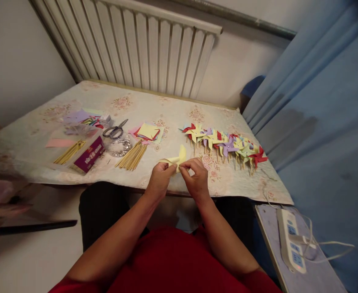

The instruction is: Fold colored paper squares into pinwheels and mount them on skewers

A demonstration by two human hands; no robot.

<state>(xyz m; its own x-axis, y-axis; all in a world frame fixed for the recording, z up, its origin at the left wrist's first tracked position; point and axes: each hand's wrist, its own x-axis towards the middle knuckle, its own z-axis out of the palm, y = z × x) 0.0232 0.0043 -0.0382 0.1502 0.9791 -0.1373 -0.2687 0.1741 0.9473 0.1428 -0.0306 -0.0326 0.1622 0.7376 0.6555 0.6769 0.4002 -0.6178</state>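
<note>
A yellow paper pinwheel [179, 158], partly folded, is held over the table's front edge. My left hand [162, 175] pinches it from the left, thumb on top. On its right side, the fingertips of my right hand [195, 175] are pressed together at the paper; whether they also hold a small pin cannot be made out. Just left of my hands lies a bundle of thin wooden sticks [132, 156]. Behind the sticks is a stack of coloured paper squares [148, 132], a yellow one on top. A round clear dish of shiny pins [119, 145] sits beside them.
Several finished pinwheels [227, 146] lie in a row at right. Scissors [115, 130], a purple-labelled box [88, 154] with sticks, and paper pieces [76, 116] are at left. A power strip [291, 240] rests on a side surface. A radiator [154, 49] stands behind the table.
</note>
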